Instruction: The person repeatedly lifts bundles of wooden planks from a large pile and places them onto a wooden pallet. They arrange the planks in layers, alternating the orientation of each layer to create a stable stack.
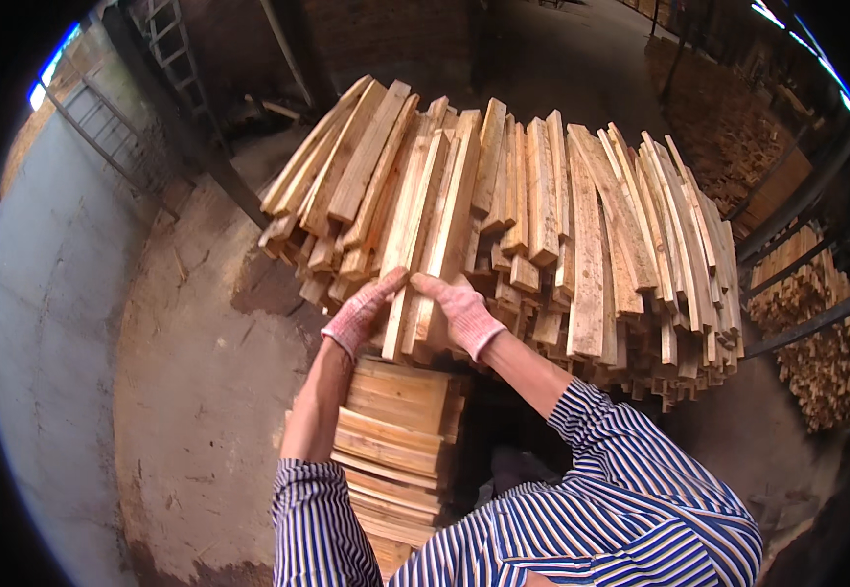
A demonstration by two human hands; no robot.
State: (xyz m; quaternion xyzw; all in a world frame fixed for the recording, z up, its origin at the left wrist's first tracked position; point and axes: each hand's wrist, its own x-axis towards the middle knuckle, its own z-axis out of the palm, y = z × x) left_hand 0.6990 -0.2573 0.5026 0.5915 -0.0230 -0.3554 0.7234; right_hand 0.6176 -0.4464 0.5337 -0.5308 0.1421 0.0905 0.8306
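Both my hands, in pink knit gloves with bare thumbs, are closed round the near ends of a few wooden slats (427, 235). My left hand (374, 305) grips them from the left side, and my right hand (452, 305) from the right. The two thumbs nearly meet on top, while the other fingers are mostly hidden under and beside the wood. The slats' far ends lie over a big pile of loose wooden slats (586, 225). Just below my hands is a neater stack of slats (390, 445), laid crosswise.
A pale blue wall (48, 323) runs along the left, with a dark post (185, 127) and a ladder (172, 49) beyond it. More cut wood (821, 338) is piled in a dark metal rack at the right. Wood scraps lie on the dirt floor (200, 391).
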